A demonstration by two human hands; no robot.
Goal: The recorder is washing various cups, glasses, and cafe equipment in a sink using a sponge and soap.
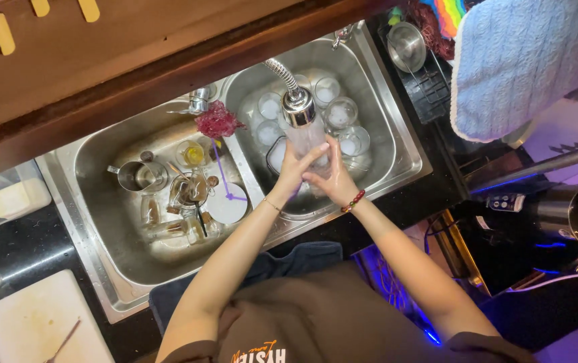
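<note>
Both my hands are over the right sink basin (396,144), under the running flexible faucet head (298,106). My left hand (293,168) and my right hand (332,176) are closed together around a clear drinking glass (309,142) held in the water stream. A beaded bracelet is on my right wrist, a thin chain on my left. Several empty clear glasses (340,113) stand in the basin beyond my hands.
The left basin (91,161) holds a metal cup (136,176), glassware, a white round lid (227,204) and a purple straw. A dark red scrubber (217,121) lies on the divider. A white cutting board (33,316) is at the lower left, a blue towel (524,60) at the upper right.
</note>
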